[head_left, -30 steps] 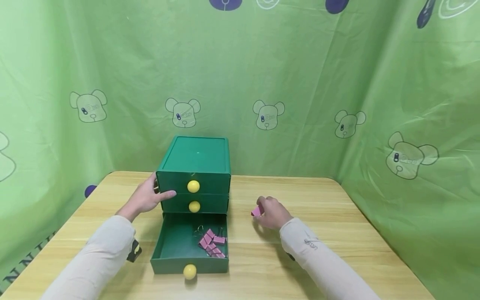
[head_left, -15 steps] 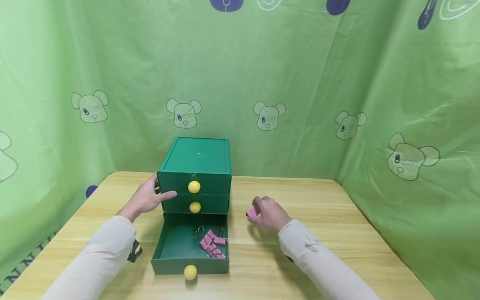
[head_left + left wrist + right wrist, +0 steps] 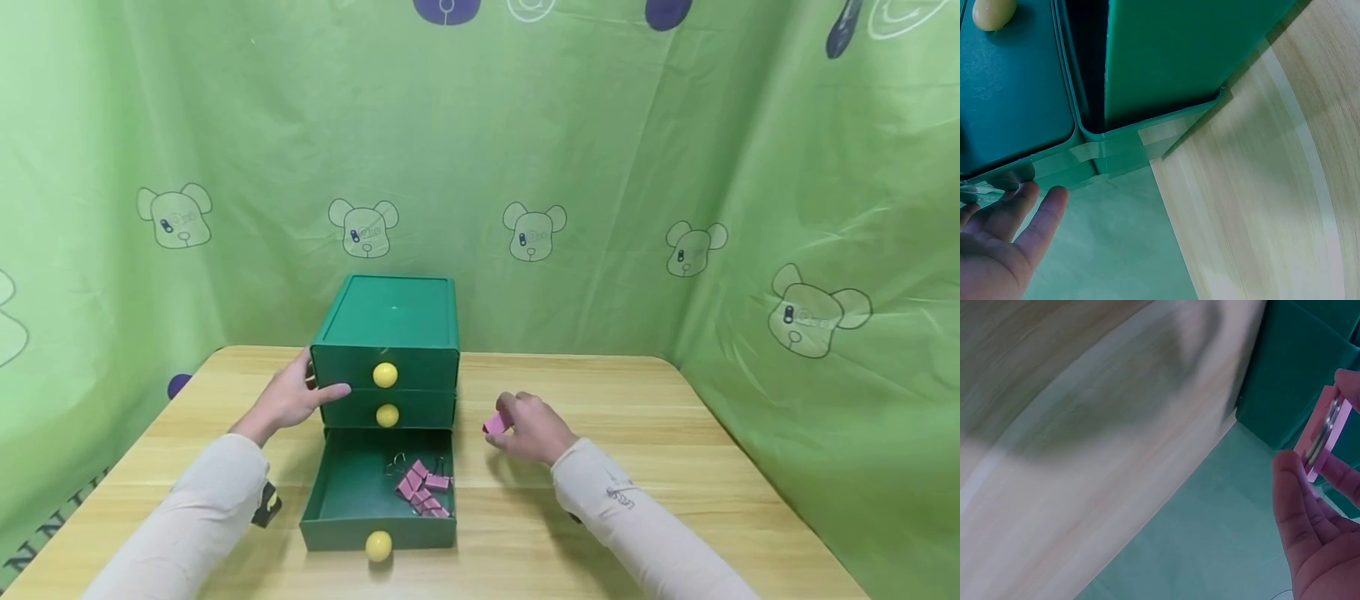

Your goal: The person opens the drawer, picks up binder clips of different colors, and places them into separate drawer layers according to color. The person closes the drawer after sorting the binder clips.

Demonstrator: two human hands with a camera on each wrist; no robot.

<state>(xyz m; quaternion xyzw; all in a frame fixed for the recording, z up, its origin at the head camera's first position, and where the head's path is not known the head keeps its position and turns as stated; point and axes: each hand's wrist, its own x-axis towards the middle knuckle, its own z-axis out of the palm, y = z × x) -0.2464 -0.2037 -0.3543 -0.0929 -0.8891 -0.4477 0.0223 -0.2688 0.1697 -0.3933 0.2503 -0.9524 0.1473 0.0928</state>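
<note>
A green desktop drawer unit (image 3: 393, 308) with yellow knobs stands left of centre, its bottom drawer (image 3: 352, 483) pulled out. My left hand (image 3: 288, 398) rests against the unit's left side with the thumb lying across the front; in the left wrist view its fingers (image 3: 1047, 215) are extended, tips at the side wall. To the right of the unit my right hand (image 3: 534, 427) pinches a pink binder clip (image 3: 497, 424) between thumb and fingers. The right wrist view shows this binder clip (image 3: 1319, 434) end-on, with metal inside. Several pink binder clips (image 3: 423, 487) lie in the drawer's right half.
The wooden table (image 3: 600, 383) extends to both sides of the unit. Green curtain (image 3: 487, 150) with printed bear heads surrounds it at the back and sides. Bottom drawer's yellow knob (image 3: 378, 547) juts toward the table's near side.
My right hand has moved a little to the left, toward the drawer unit, with the pink binder clip in its fingers. The left hand stays against the unit.
</note>
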